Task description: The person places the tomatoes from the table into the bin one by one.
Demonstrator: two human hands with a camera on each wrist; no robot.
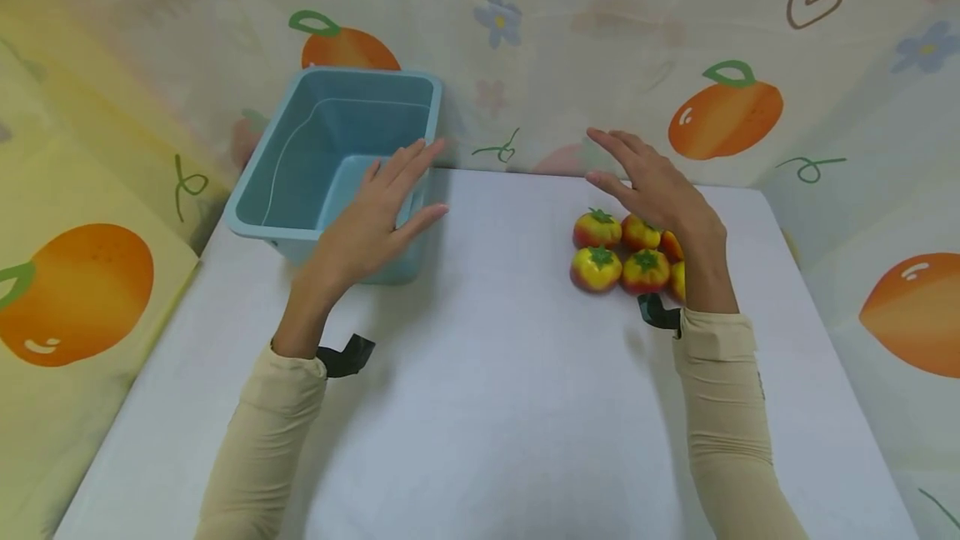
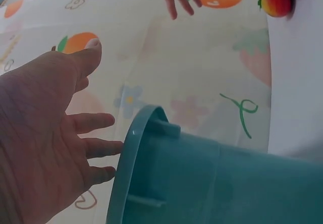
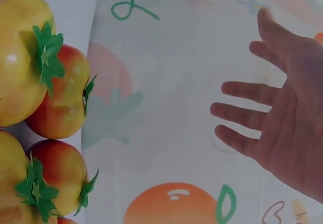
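Note:
My left hand (image 1: 367,227) hovers over the near right rim of a blue plastic bin (image 1: 300,165), fingers spread and holding nothing. In the left wrist view its fingertips overlap the edge of the bin (image 2: 242,183). My right hand (image 1: 660,190) is raised above several red-and-yellow persimmons with green leafy tops, its fingers extended. A front persimmon (image 1: 596,270) and a back persimmon (image 1: 597,229) show plainly; others on the right are partly hidden behind the right hand and wrist. The right wrist view shows persimmons (image 3: 55,176) beside the empty right palm (image 3: 298,113).
A white-covered table (image 1: 480,407) lies under everything. Behind it hangs a patterned cloth (image 1: 540,65) with printed oranges and flowers, and a yellowish cloth (image 1: 75,173) borders the left side. Black straps circle both wrists, with a dark end (image 1: 352,357) sticking out at the left one.

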